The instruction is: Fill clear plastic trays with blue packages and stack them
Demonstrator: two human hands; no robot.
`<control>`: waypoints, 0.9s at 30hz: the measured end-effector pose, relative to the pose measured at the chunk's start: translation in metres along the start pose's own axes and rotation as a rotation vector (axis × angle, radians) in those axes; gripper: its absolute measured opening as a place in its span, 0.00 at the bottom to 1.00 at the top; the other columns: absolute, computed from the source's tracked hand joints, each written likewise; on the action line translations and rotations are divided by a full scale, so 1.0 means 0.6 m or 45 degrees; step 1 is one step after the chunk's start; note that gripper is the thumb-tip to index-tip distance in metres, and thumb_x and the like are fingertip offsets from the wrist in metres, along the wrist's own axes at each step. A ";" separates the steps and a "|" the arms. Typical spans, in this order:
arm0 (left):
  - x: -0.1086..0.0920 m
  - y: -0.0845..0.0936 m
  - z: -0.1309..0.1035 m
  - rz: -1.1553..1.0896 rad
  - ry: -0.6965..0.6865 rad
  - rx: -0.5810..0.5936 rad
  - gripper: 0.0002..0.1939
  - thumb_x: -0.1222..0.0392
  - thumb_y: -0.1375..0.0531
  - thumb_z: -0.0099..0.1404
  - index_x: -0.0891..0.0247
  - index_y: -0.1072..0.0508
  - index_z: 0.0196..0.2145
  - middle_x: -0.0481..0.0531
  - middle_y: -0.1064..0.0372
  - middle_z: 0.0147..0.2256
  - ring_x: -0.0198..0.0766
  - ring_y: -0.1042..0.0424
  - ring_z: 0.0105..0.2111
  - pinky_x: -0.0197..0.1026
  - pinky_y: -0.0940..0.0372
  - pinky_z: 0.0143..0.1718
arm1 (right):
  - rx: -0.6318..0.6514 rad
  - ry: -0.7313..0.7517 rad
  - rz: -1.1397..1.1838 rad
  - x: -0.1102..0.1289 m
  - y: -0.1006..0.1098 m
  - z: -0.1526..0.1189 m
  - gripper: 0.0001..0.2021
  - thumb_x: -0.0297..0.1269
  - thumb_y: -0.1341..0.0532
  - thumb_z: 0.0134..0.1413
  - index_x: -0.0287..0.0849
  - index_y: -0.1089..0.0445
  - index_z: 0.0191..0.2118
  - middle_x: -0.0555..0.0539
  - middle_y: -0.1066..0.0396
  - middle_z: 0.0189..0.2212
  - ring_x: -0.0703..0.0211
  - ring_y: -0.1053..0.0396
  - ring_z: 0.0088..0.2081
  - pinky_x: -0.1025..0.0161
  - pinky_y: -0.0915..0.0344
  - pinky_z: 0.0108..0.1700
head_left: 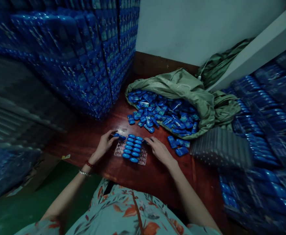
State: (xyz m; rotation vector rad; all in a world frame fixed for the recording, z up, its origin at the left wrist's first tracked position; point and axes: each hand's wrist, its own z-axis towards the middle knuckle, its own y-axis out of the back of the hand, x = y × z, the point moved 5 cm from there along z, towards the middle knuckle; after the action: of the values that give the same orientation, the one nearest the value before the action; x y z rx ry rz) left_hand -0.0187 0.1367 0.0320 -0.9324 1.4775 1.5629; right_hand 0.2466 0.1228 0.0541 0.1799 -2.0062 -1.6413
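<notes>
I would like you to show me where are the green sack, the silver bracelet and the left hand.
Green sack (pixel 182 85): head view, on the upper fold of its cloth.
Silver bracelet (pixel 84 173): head view, on its band.
Left hand (pixel 104 143): head view, on the back of it.

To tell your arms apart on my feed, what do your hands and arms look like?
The left hand is bare, with a red bracelet and a silver bracelet at the wrist. The right hand is bare, no bracelet visible. The sleeves are pale, printed.
</notes>
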 end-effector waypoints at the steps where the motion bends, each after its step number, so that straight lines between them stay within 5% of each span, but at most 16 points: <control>1: -0.009 -0.001 0.005 0.055 -0.066 0.005 0.17 0.50 0.43 0.60 0.63 0.30 0.43 0.54 0.28 0.38 0.41 0.29 0.37 0.41 0.35 0.40 | -0.025 0.006 0.048 0.000 -0.001 0.000 0.25 0.22 0.54 0.57 0.47 0.42 0.58 0.43 0.36 0.49 0.56 0.35 0.48 0.60 0.38 0.49; 7: -0.045 -0.022 0.015 0.344 -0.434 0.247 0.11 0.59 0.49 0.66 0.63 0.32 0.44 0.54 0.32 0.38 0.39 0.31 0.37 0.40 0.36 0.39 | -0.214 0.018 0.284 -0.006 -0.003 0.006 0.18 0.29 0.52 0.60 0.42 0.40 0.55 0.41 0.32 0.46 0.55 0.33 0.47 0.56 0.36 0.49; 17: -0.087 -0.059 0.011 0.985 -0.696 0.629 0.10 0.70 0.51 0.65 0.68 0.33 0.41 0.57 0.34 0.38 0.42 0.34 0.37 0.43 0.37 0.40 | 0.031 0.091 -0.032 0.023 0.031 0.024 0.21 0.20 0.53 0.55 0.41 0.37 0.51 0.42 0.32 0.42 0.56 0.34 0.44 0.59 0.38 0.47; 22: -0.093 -0.075 0.026 1.073 -0.680 0.682 0.09 0.71 0.52 0.65 0.66 0.33 0.36 0.57 0.33 0.37 0.40 0.33 0.35 0.40 0.37 0.38 | 0.076 0.101 -0.103 0.042 0.020 0.039 0.18 0.22 0.53 0.57 0.38 0.35 0.49 0.39 0.30 0.41 0.53 0.33 0.44 0.57 0.39 0.47; 27: -0.095 -0.049 0.039 0.825 -0.584 0.723 0.09 0.66 0.50 0.65 0.64 0.31 0.39 0.57 0.31 0.40 0.40 0.31 0.37 0.40 0.36 0.39 | 0.024 0.082 -0.061 0.031 0.009 0.028 0.15 0.26 0.51 0.60 0.39 0.35 0.49 0.39 0.29 0.44 0.51 0.32 0.46 0.54 0.39 0.49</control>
State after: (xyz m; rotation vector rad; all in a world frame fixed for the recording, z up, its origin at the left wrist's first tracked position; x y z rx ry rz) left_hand 0.0323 0.1581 0.0719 0.2510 1.8112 1.4967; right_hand 0.2240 0.1306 0.0631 0.2865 -1.9835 -1.6257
